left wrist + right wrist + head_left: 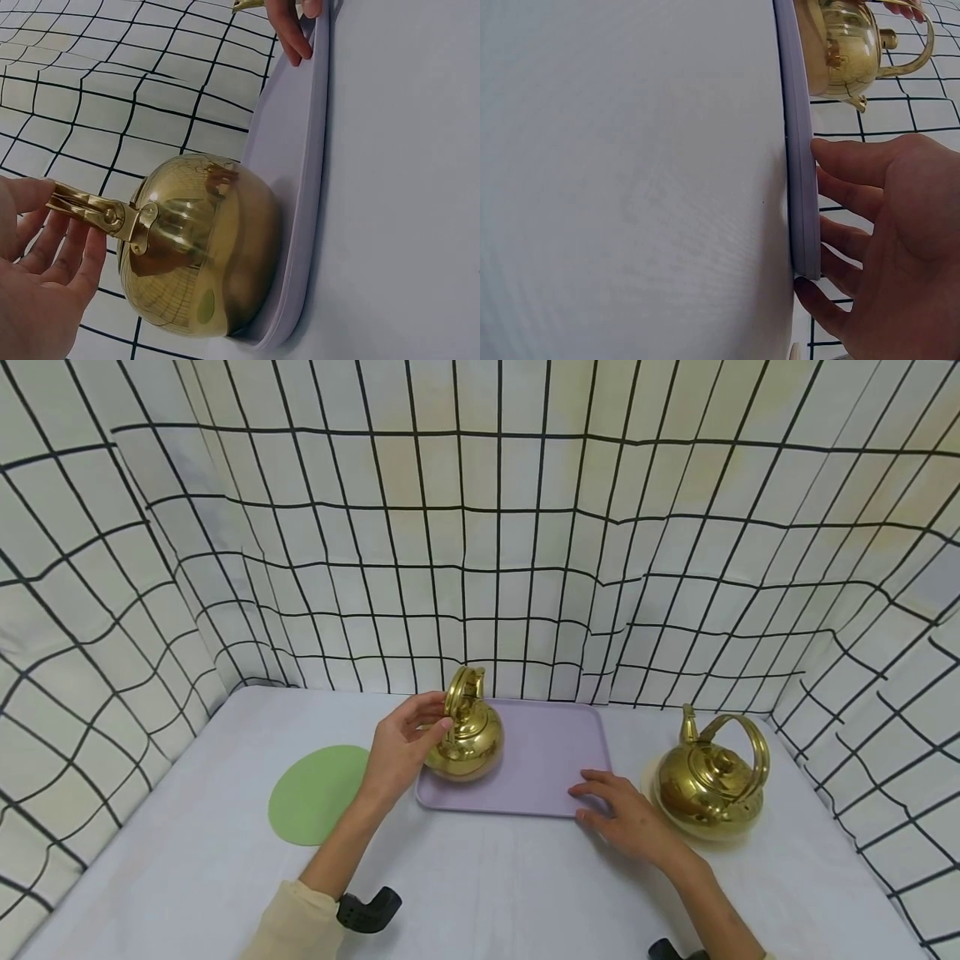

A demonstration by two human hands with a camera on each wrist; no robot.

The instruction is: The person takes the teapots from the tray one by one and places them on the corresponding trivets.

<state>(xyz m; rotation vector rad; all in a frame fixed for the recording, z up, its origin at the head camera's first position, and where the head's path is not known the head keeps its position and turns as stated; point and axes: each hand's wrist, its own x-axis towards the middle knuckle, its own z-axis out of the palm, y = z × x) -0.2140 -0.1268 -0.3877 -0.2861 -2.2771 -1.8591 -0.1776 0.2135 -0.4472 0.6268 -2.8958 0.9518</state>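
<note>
A shiny brass teapot (474,745) is over the left part of the lilac tray (551,747). My left hand (401,750) holds it by the upright handle (90,206), with the thumb on one side and fingers on the other. At the tray's near right corner lies my right hand (626,817), its fingers spread over the rim. In the right wrist view, the fingertips of that hand (900,217) touch the tray's edge (799,150) and hold nothing up.
A second brass teapot (708,789) stands to the right of my right hand on a pale round mat (648,772). To the left lies a green round mat (315,797), partly behind my left forearm. Behind the white table (487,885) hangs a black-gridded cloth (517,543).
</note>
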